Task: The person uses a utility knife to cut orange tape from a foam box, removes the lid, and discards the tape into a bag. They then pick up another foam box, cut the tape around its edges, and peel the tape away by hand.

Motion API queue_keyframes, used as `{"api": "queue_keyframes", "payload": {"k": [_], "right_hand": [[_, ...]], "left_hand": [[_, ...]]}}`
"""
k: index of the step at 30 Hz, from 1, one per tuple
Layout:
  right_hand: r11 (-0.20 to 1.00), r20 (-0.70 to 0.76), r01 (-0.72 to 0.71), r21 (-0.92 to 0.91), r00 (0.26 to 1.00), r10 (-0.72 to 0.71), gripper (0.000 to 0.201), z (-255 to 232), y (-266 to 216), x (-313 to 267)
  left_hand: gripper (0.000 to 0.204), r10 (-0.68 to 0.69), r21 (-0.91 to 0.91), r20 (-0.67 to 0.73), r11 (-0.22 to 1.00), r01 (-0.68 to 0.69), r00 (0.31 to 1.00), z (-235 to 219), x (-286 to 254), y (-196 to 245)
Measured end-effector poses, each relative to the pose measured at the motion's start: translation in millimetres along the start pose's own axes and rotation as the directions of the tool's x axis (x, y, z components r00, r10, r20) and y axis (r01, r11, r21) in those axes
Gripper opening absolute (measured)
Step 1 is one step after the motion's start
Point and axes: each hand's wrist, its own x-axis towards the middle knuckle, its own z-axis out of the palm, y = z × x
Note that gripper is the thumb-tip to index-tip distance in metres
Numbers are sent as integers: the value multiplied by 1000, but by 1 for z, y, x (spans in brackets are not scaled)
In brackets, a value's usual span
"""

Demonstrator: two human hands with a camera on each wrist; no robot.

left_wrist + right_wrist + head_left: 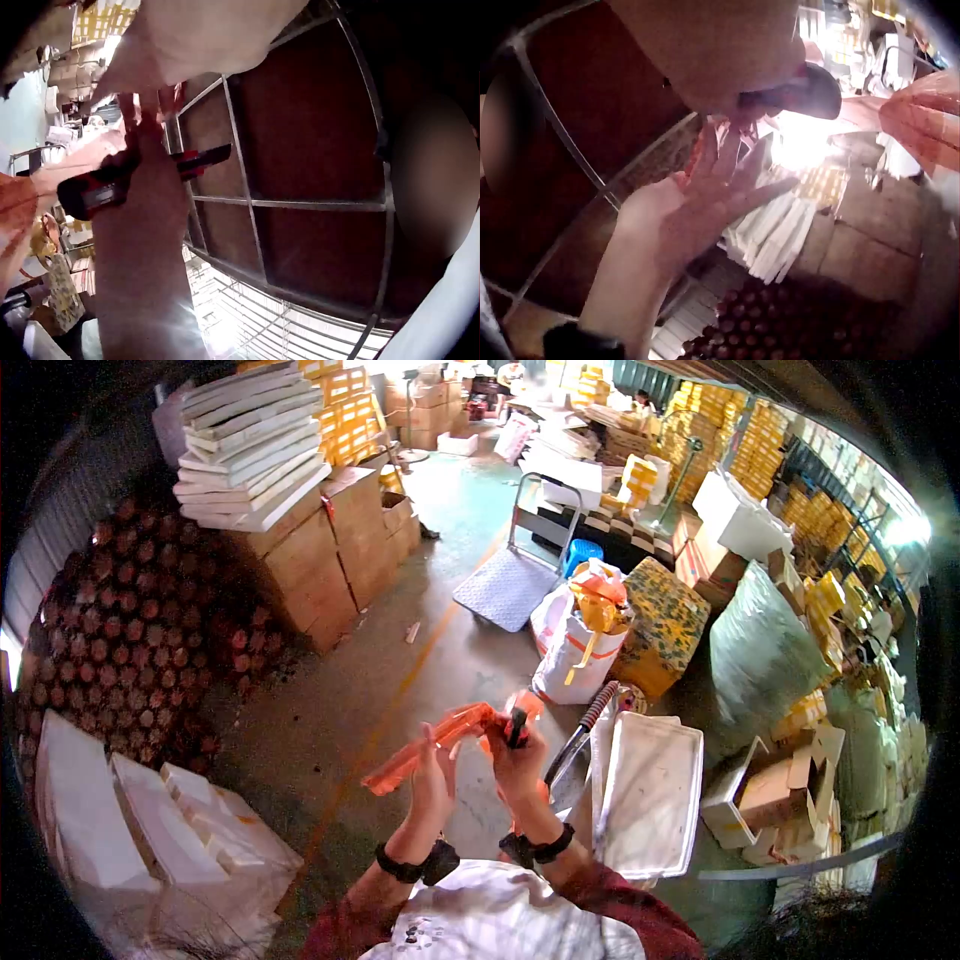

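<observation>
Between the two hands stretches a translucent orange-red plastic sheet (400,762), crumpled along its length. The left hand (432,790) is raised against it; the right wrist view shows this hand (705,202) with fingers extended and spread, touching the plastic. The right hand (515,760) grips a black and red cutter (517,727) beside the sheet's upper part. In the left wrist view, the right hand (150,187) has its fingers round the cutter (97,191), whose narrow end points away from the sheet. Whether the blade touches plastic cannot be told.
A white sack (570,650) stands ahead, with a platform trolley (510,588) behind it. White foam boxes (655,790) are at the right, foam pieces (90,800) at lower left. Cartons (300,560) carry stacked foam lids (250,450). Far right lies an opened carton (780,790).
</observation>
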Motion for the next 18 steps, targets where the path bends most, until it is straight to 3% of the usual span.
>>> {"api": "queue_keyframes", "payload": {"k": [1,2,3,5,6,7,8,9,10,11,12,14,16,17,18], "right_hand": [[999,-48,-15,45,999,18,12,9,0,11],[991,-104,-50,-126,994,37,12,11,-6,21],[979,-146,-62,-193,989,34,11,15,-28,37],[990,-241,-141,11,960,140,9,15,-17,62],[988,-251,-105,113,959,131,6,18,-13,78],[992,-240,-100,79,964,116,4,18,-18,90],[992,-182,-123,32,975,127,5,17,-17,100],[988,-121,-151,-17,981,148,6,17,-16,108],[984,-70,-167,-53,984,164,12,21,-22,115],[979,-14,-184,-87,983,184,17,26,-26,120],[985,18,-68,-161,997,71,21,33,-8,128],[976,48,-98,-196,993,109,23,45,-12,136],[968,38,-184,-169,980,193,27,59,-8,150],[965,51,-88,-246,993,103,25,59,-2,161],[976,81,-146,-163,984,161,22,59,9,172]], "left_hand": [[61,7,64,29,998,-9,1000,-8,9,0],[55,-146,59,46,988,143,988,-28,16,4],[54,-183,4,74,983,183,980,-41,22,11],[53,-250,-101,134,959,264,959,-60,36,25],[37,-174,-28,135,983,180,975,-71,39,30],[33,-63,231,108,972,37,992,-77,48,33],[29,55,471,113,876,-102,992,-80,56,35],[26,167,675,145,704,-221,975,-82,63,37],[41,246,780,350,457,-427,904,-78,78,47],[48,267,814,414,319,-486,870,-64,90,53],[57,281,826,483,169,-538,829,-39,106,62],[70,261,790,591,7,-613,764,-15,146,60],[80,209,731,667,3,-682,716,-6,186,38],[79,166,717,689,-11,-697,706,-4,202,31],[78,120,697,714,-26,-716,690,-3,220,25]]}}
